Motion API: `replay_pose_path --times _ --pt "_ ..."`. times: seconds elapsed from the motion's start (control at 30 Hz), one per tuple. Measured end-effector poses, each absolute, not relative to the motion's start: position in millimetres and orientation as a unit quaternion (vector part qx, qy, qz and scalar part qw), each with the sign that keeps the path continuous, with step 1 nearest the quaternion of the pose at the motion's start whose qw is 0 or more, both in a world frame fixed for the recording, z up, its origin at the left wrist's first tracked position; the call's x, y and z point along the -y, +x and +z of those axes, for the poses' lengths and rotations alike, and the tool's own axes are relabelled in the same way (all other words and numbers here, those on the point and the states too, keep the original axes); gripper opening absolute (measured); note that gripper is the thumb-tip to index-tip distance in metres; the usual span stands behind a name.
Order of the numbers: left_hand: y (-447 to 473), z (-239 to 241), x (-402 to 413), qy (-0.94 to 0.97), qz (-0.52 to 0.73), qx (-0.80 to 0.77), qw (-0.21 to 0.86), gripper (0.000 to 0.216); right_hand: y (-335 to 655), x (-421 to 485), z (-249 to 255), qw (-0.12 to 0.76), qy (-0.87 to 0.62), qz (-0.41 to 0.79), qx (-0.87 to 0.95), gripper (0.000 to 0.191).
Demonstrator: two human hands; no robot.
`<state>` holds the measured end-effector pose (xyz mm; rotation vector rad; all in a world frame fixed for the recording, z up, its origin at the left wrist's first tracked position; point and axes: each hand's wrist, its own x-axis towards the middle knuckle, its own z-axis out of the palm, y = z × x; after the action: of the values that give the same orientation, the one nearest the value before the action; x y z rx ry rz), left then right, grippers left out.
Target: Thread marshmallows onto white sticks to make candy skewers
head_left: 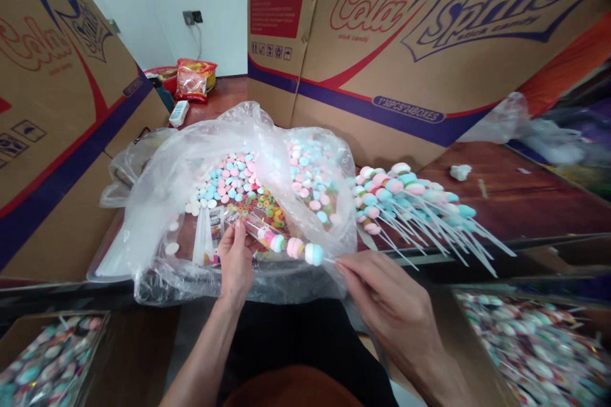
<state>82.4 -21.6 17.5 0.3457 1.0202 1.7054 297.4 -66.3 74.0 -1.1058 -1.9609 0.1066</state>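
Note:
My left hand [237,262] is closed on a clear plastic wrapper [256,227] that has pink and yellow colour near its open end. My right hand [389,299] pinches the white stick of a marshmallow skewer [314,254]. Pink, white and blue marshmallows on it point left, toward the wrapper's end; I cannot tell whether any part is inside. Beneath both hands lies a large clear plastic bag [157,216], spread over loose marshmallows [231,175] and green, yellow and orange gummy rings [272,210]. Several flat wrappers [204,235] lie left of my left hand.
A pile of marshmallow skewers [405,194] rests on the table [506,194] at the right. Tall cardboard boxes [363,70] stand behind and at the left. Below the table edge, boxes of wrapped candies [544,343] sit at both sides. Red packets [195,79] lie at the back.

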Motion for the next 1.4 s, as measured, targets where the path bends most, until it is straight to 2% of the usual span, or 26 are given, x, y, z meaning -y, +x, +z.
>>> replay_pose_path --times 0.13,0.37,0.47,0.63,0.7,1.03,1.27,1.4 --pt "83 17 24 0.168 0.705 -0.444 0.526 0.035 287 68 65 0.467 -0.463 0.082 0.749 0.014" --pt "95 20 28 0.159 0.714 -0.426 0.533 0.04 269 69 49 0.478 -0.474 0.136 0.727 0.014" --pt "97 21 29 0.133 0.711 -0.429 0.541 0.04 267 70 44 0.452 -0.475 0.111 0.747 0.015" --pt "99 23 33 0.164 0.685 -0.432 0.564 0.038 262 71 31 0.393 -0.495 0.001 0.775 0.02" --pt "101 22 35 0.172 0.676 -0.436 0.569 0.039 257 71 27 0.376 -0.495 -0.002 0.783 0.024" --pt "96 17 35 0.16 0.616 -0.416 0.65 0.038 243 77 27 0.373 -0.515 0.267 0.724 0.024" --pt "102 16 44 0.166 0.585 -0.42 0.673 0.039 216 69 14 0.425 -0.544 0.31 0.654 0.026" --pt "93 17 41 0.156 0.602 -0.422 0.659 0.039 227 79 18 0.407 -0.534 0.387 0.632 0.02"
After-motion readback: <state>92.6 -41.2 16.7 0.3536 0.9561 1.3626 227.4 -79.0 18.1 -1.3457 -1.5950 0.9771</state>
